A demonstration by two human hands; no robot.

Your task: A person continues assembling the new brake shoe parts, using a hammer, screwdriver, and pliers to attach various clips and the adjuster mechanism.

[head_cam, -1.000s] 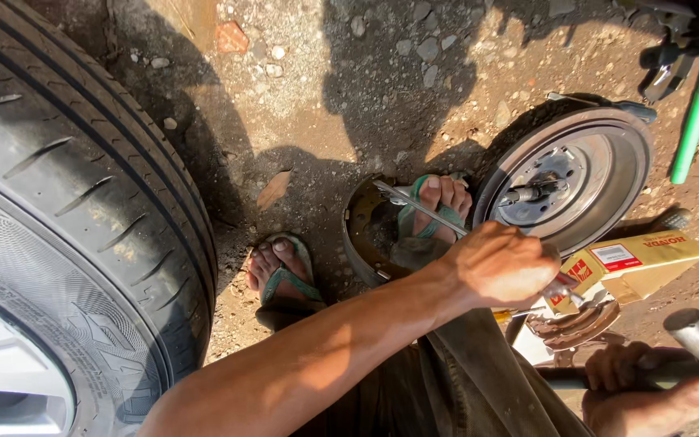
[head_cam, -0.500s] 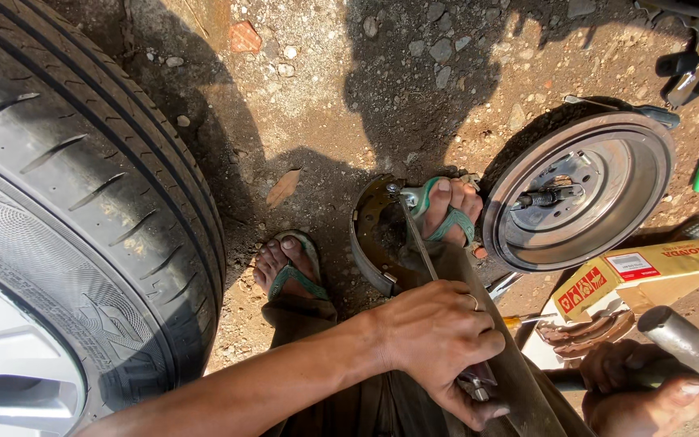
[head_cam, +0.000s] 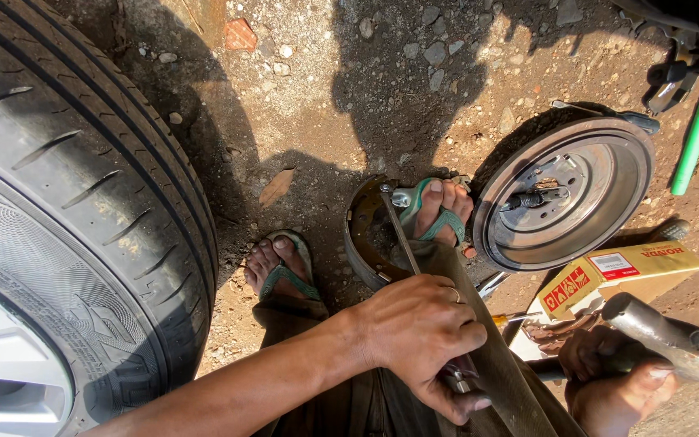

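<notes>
- Compared with a second ago, your left hand (head_cam: 418,336) has pulled back from the brake drum (head_cam: 566,194) toward your lap; it is now pressing down over a small metal fitting (head_cam: 456,380) at the near end of the brake shoe assembly (head_cam: 382,235).
- The left grip is closing around that fitting, fingers curled over it; the part itself is mostly hidden beneath them.
- Your right hand (head_cam: 612,380) is holding its place at the lower right, with its grip wrapped tightly around the handle of a hammer (head_cam: 665,336), the steel head pointing up and left.
- The view has shifted slightly, so the drum is now sitting higher and further right; the drum itself is lying on the ground, apparently unmoved.
- Judgement: you are moving from reaching to bracing, steadying the shoe assembly with the left hand while the hammer is kept ready.
- The shoe assembly is resting on the dirt, held under your right foot (head_cam: 440,212), just beside the drum.
- Count: one tyre (head_cam: 82,226) at the left, one brake drum, one curved shoe assembly, one hammer, one yellow-and-red carton (head_cam: 616,271), one green rod (head_cam: 696,133).
- Two sandalled feet are showing; the left foot (head_cam: 278,263) is planted near the tyre.
- Loose stones are lying scattered over the ground, too many to count.
</notes>
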